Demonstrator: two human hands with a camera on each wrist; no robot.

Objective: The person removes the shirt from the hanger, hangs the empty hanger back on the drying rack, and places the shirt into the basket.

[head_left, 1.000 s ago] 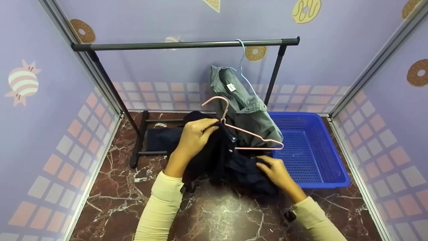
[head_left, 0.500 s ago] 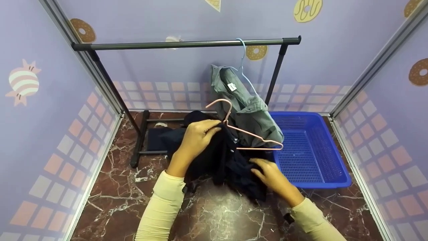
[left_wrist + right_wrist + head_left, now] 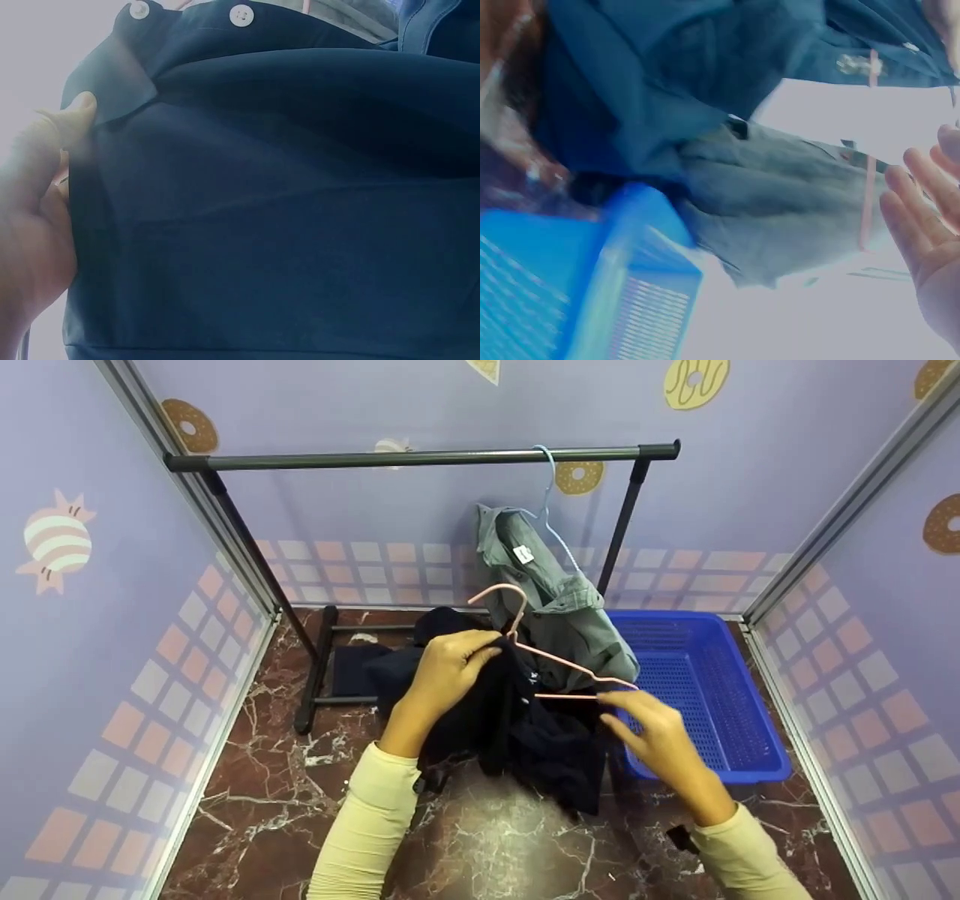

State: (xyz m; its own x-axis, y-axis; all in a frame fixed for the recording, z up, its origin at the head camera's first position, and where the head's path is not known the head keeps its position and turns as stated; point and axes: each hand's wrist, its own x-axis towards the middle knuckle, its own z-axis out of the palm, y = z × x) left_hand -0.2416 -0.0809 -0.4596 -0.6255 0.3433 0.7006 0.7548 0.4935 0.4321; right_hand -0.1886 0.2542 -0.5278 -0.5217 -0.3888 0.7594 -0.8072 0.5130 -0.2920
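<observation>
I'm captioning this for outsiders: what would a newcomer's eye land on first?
Probably the bright blue basket on the floor at right. Next, the pink hanger mid-scene, partly hidden by the dark garment the left hand pinches, the right hand near its bare end. Behind, a grey-green shirt hangs on a light blue hanger from the black rack.

Around me it's a small three-sided booth (image 3: 315,405): lilac wall panels (image 3: 420,510) printed with doughnuts (image 3: 204,431) and sweets (image 3: 58,540), metal strips (image 3: 847,514) joining the corners, reddish-brown marbled floor (image 3: 247,825); whether home or shop, I can't tell.
</observation>
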